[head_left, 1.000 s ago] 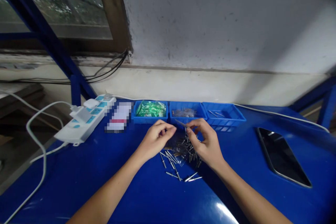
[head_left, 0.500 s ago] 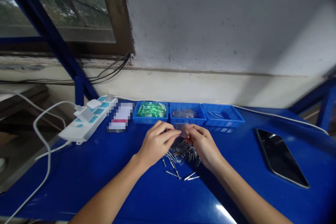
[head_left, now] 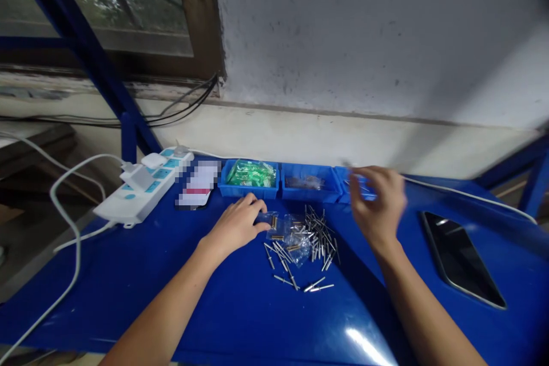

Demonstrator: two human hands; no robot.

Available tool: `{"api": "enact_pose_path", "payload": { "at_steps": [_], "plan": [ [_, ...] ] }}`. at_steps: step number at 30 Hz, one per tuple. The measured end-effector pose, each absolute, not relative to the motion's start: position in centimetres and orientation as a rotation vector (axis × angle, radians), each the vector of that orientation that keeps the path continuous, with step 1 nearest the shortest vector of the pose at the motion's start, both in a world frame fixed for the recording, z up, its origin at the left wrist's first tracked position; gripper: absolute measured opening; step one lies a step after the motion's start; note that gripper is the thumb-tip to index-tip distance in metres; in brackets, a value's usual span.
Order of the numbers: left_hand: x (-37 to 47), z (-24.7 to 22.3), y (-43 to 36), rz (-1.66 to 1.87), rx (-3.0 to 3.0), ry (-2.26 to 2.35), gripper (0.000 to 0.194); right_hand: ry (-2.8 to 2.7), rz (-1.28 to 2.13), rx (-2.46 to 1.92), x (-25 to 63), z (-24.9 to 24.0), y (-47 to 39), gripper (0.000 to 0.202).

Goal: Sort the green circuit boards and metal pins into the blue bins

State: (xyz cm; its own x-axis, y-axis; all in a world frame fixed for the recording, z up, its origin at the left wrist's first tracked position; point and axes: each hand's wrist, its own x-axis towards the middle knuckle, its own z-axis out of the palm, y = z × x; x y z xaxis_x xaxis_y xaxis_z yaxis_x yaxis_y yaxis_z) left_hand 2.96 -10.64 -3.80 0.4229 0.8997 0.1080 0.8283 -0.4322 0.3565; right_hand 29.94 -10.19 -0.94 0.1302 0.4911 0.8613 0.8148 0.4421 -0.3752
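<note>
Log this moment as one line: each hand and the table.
Left hand: at small clear bag | Right hand: near rightmost blue bin, apparently pinching blurred thin item | Table: loose silver pins

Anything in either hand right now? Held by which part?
Right hand: a thin grey piece, apparently pinched near one end; too blurred to identify. Left hand: at the edge of a clear bag; can't tell whether it grips it.

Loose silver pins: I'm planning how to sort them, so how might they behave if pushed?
The pins may roll or swivel, as their slim shafts carry wider collars. They are likely stiff, being straight. The glossy tabletop probably lets them slide.
</note>
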Motion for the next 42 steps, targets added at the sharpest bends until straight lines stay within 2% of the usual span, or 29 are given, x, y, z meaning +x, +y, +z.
{"api": "enact_pose_path", "payload": {
  "at_steps": [4, 6, 11, 14, 16, 18, 22, 24, 26, 29, 33, 35, 37, 39, 42],
  "plan": [
    [3.7, -3.7, -10.4, 0.575, 2.320, 1.479, 0.002, -1.960, -0.086, -1.339, 28.1, -2.1, -10.8, 0.018],
    [4.2, -3.4, -10.4, 0.728, 2.268, 1.448, 0.006, -1.940, 0.186, -1.379, 26.9, -2.1, -11.9, 0.025],
    [5.7, -2.2, -11.8, 1.200, 2.240, 1.260, 0.009, -1.515, 1.222, -1.328, 24.3, -1.9, -13.9, 0.047],
    [6.7, -1.9, -12.9, 1.307, 2.291, 1.066, 0.010, -1.144, 1.554, -1.202, 23.8, -2.1, -13.9, 0.042],
    [7.1, -1.8, -13.3, 1.288, 2.334, 0.982, 0.012, -1.049, 1.558, -1.153, 23.9, -2.1, -13.8, 0.035],
    [7.3, -1.8, -13.4, 1.230, 2.336, 0.962, 0.013, -1.117, 1.418, -1.152, 24.2, -2.1, -13.8, 0.029],
    [7.1, -1.8, -13.0, 1.147, 2.058, 1.082, 0.015, -1.571, 0.710, -1.191, 24.9, -2.2, -14.0, 0.019],
    [6.9, -1.9, -12.6, 1.109, 1.745, 1.146, 0.027, -1.785, 0.355, -1.108, 25.1, -2.6, -14.1, 0.017],
    [6.8, -2.1, -12.3, 1.039, 1.455, 1.136, 0.038, -1.941, 0.147, -1.009, 25.1, -3.0, -14.2, 0.019],
    [6.7, -2.2, -12.0, 0.987, 1.291, 1.041, 0.031, -2.060, 0.036, -0.963, 24.9, -3.3, -14.3, 0.021],
    [6.6, -2.0, -12.1, 1.219, 1.419, 1.089, 0.019, -1.926, 0.277, -1.078, 24.4, -3.0, -14.3, 0.023],
    [6.7, -1.9, -12.4, 1.387, 1.658, 1.178, 0.015, -1.715, 0.622, -1.167, 24.2, -2.6, -14.2, 0.024],
    [6.9, -2.0, -12.8, 1.468, 2.013, 1.169, 0.012, -1.433, 1.064, -1.176, 24.1, -2.2, -14.1, 0.036],
    [7.1, -2.2, -13.1, 1.438, 2.334, 1.032, 0.015, -1.174, 1.431, -1.097, 24.0, -1.7, -14.1, 0.045],
    [7.4, -2.5, -13.3, 1.317, 2.582, 0.862, 0.019, -1.011, 1.589, -1.027, 24.2, -1.2, -14.1, 0.040]
  ]
}}
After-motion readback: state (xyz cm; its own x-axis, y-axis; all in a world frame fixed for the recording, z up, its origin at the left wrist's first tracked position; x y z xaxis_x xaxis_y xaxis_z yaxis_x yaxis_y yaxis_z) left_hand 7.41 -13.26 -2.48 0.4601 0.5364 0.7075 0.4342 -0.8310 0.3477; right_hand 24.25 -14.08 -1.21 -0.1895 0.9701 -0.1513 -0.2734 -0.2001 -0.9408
